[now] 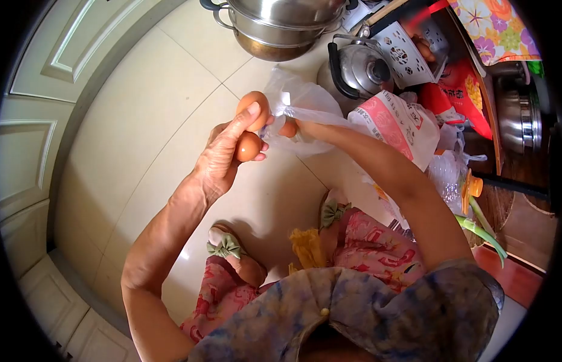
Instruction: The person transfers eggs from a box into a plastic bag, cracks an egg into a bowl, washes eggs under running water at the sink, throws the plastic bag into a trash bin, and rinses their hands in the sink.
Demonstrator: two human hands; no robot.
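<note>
Two brown eggs are in my left hand. The upper egg lies under my thumb, and the lower egg rests against my curled fingers. Just to the right, a thin translucent plastic bag hangs around my right hand, its edge drawn across my wrist. A small orange-brown rounded shape shows at the end of my right hand; whether it is another egg or fingertips is unclear. The bag and my left hand hide most of the right fingers.
A steamer pot and a kettle stand on the tiled floor ahead. To the right are a pink-and-white package, a red packet, a plastic bottle and green onions. White cabinet doors line the left.
</note>
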